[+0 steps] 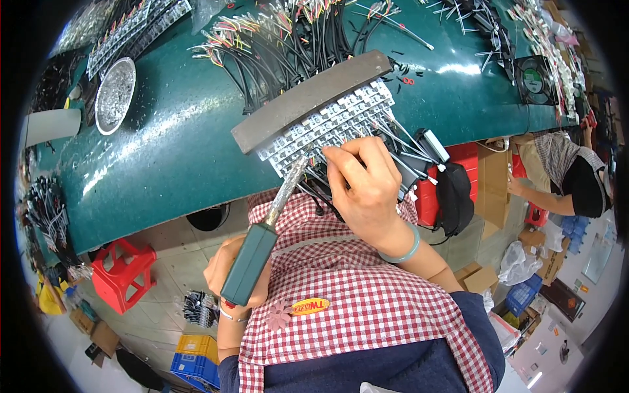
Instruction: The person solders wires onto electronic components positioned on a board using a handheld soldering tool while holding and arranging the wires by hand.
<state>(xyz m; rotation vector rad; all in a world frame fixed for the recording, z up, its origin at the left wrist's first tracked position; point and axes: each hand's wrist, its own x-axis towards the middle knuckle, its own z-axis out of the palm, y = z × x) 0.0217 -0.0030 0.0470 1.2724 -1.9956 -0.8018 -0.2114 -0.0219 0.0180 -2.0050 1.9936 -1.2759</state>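
My left hand (219,265) is wrapped round the dark green handle of a soldering iron (251,262). The iron's mottled metal barrel slants up to a panel of small white circuit boards (360,105), its tip at or just above the near rows. My right hand (367,183) is closed in a pinch over the panel, beside the tip. Thin wires (386,128) run from the boards under and past these fingers; exactly what they pinch is hidden. A dark grey bar (308,101) lies across the panel's far side.
Bundles of black cables (282,59) with stripped coloured ends lie beyond the bar. A silvery bowl (116,95) stands at left on the green tabletop (164,164). A small fan (534,80) sits at far right. Another person (567,170) is at right; a red stool (123,275) stands below left.
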